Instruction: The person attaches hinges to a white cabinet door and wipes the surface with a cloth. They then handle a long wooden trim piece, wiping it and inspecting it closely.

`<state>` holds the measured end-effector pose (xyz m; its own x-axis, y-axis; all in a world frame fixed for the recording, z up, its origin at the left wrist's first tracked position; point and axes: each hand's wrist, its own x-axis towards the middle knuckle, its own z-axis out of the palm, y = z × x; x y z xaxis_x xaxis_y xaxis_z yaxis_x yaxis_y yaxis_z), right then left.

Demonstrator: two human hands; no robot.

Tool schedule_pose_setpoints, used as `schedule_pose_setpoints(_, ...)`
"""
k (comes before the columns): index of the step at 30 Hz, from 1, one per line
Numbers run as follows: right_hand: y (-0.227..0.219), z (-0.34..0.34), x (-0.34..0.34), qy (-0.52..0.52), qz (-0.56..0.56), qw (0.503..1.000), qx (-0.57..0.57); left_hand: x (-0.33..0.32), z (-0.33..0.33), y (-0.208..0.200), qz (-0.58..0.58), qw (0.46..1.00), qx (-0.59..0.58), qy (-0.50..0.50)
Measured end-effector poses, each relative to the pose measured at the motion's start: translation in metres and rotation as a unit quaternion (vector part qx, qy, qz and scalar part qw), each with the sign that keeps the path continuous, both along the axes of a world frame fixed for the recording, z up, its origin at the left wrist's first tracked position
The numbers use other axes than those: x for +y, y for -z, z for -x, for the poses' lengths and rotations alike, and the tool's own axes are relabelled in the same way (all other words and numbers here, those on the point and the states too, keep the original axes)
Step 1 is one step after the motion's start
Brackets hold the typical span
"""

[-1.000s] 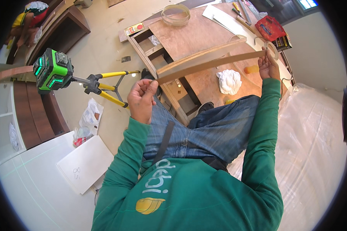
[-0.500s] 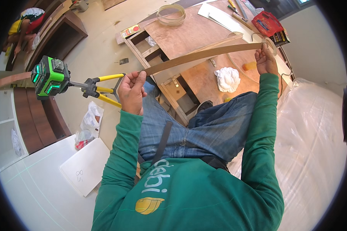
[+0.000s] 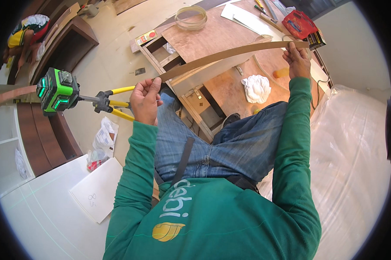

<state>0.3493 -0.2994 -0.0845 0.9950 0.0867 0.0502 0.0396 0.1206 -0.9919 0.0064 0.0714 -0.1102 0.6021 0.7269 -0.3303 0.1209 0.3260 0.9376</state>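
A long, thin brown strip of edge banding [image 3: 230,53] stretches between my two hands, bowed slightly upward. My left hand [image 3: 145,99] pinches its left end between thumb and fingers. Toward the other end, my right hand [image 3: 297,60] grips the strip, and a short piece sticks out past the fingers. Beneath the strip lies a wooden panel frame [image 3: 195,106] with open compartments and reddish-brown boards [image 3: 230,89]. On the board rests a crumpled white cloth [image 3: 256,89]. A coil of pale banding [image 3: 191,18] sits beyond the strip.
A green laser level [image 3: 59,91] on a yellow-legged tripod [image 3: 122,90] stands close to my left hand. A red bag [image 3: 298,24] lies at the far right. Plastic sheeting [image 3: 347,173] covers something at right. Another person [image 3: 28,37] crouches by a dark cabinet [image 3: 70,47] at the far left.
My right hand has shifted slightly up and left along the strip, so its end now shows beyond the fingers. My left hand has moved slightly left and down, still holding on.
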Motion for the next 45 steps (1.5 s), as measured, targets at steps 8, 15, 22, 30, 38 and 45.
schedule_pose_setpoints(8,-0.003,0.004,0.014,0.011,-0.052,0.998,-0.021,0.008,-0.008,0.002,-0.048,0.999,-0.017,0.007)
schedule_pose_setpoints(15,-0.042,0.033,0.027,0.0,-0.056,0.992,-0.112,0.021,-0.016,0.003,-0.037,0.999,-0.008,-0.013)
schedule_pose_setpoints(22,-0.065,0.054,0.01,0.004,-0.09,0.98,-0.18,0.023,-0.022,0.001,-0.017,1.0,0.012,0.015)
schedule_pose_setpoints(30,-0.046,0.049,0.016,0.025,-0.076,0.965,-0.248,0.012,-0.026,0.006,-0.046,0.998,0.032,0.006)
schedule_pose_setpoints(38,-0.052,0.035,0.032,0.099,-0.072,0.986,-0.116,0.006,-0.044,-0.012,-0.047,0.999,-0.027,-0.008)
schedule_pose_setpoints(45,-0.046,0.004,0.001,0.01,-0.073,0.993,-0.097,0.012,-0.035,-0.018,-0.015,0.999,-0.047,0.008)
